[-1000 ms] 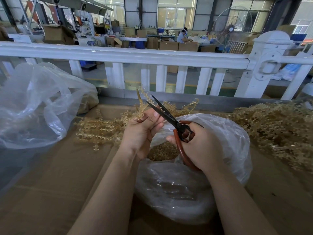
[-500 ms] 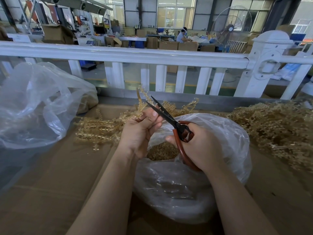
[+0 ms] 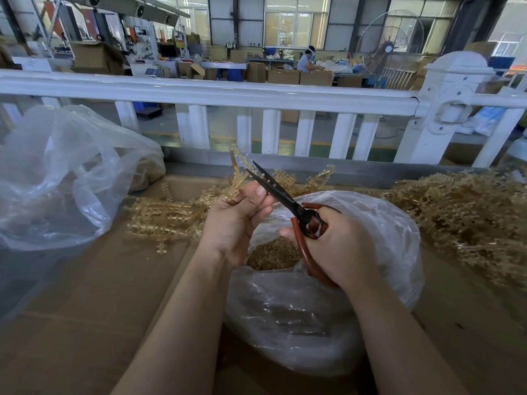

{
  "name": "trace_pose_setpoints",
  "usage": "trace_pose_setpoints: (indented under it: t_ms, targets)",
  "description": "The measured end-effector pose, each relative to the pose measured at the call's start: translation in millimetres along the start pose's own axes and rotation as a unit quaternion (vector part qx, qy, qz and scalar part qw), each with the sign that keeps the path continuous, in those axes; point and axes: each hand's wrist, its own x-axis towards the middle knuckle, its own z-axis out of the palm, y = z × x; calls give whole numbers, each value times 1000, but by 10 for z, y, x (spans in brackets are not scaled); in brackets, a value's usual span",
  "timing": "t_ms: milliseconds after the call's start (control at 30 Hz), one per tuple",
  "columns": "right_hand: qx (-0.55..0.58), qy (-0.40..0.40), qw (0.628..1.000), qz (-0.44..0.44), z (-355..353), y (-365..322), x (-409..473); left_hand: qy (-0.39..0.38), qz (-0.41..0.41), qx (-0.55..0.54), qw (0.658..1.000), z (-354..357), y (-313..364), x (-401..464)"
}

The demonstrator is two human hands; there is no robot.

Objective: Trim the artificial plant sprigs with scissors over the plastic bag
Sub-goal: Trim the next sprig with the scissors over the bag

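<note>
Nearest us, the plastic bag [image 3: 328, 315] rests on the surface [image 3: 85, 309]. Above its mouth, our right hand [image 3: 339, 249] grips the scissors [image 3: 288, 202], blades parted; our left hand [image 3: 236, 223] pinches a sprig [image 3: 238, 173]. Beyond, loose sprigs [image 3: 165, 218].

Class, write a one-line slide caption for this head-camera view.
Left hand holds a golden plastic sprig while right hand works red-handled black scissors above a clear plastic bag.

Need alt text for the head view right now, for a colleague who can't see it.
The left hand pinches a golden plastic sprig while the right hand holds red-handled scissors, blades slightly apart, over an open clear plastic bag of trimmings. More sprigs are heaped to the right.
</note>
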Motion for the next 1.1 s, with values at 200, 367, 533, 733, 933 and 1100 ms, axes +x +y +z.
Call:
trace_pose_setpoints:
  t_ms: [200,367,533,733,933,1100]
  targets:
    - [-12,15,1000,-17,-13,-7,0,-6,-2,19,1000,-2,1,0]
    - [-8,33,999,-27,-45,-35,-15,-8,-11,43,999,1,-8,-8]
    - [4,38,999,-30,-22,-38,-24,-15,-9,37,999,1,-8,-20]
    - [-5,33,999,-24,-27,-44,-21,-22,-7,38,999,-2,7,-21]
    - [-4,50,998,-30,-39,-55,-23,-23,-7,64,998,-8,-13,-3]
    - [-2,43,999,-31,-40,-49,-5,-36,-12,69,997,1,-16,-5]
